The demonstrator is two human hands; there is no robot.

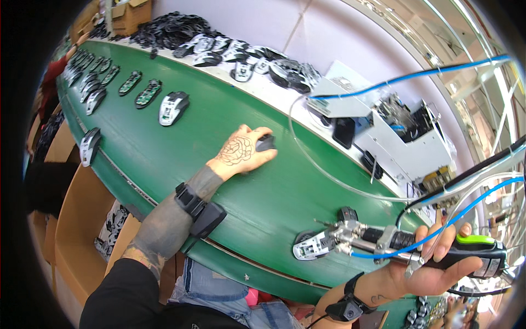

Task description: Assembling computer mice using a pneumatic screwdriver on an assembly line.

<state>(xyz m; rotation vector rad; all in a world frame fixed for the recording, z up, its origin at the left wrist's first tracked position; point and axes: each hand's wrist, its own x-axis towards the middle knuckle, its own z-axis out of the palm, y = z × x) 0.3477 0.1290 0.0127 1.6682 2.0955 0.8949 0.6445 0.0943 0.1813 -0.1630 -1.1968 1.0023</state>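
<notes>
My left hand point(241, 151) reaches over the green work surface, its fingers bent round a dark grey computer mouse part point(266, 143); the fingers hide some of it. At the lower right my right hand point(430, 268) grips a black power screwdriver point(460, 257) with a bright green strip and a blue air hose. The tool lies nearly level, its metal front end at a white and black mouse shell point(313, 246). Whether the bit touches that shell cannot be made out. Just behind the metal end sits a small dark piece point(347, 214).
A white mouse shell point(173, 108) and green circuit boards point(148, 94) line the far left. Dark parts point(170, 30) are heaped on the white ledge behind. A white machine point(394, 131) stands at the right, with hoses hanging across. Cardboard boxes point(82, 219) are below left.
</notes>
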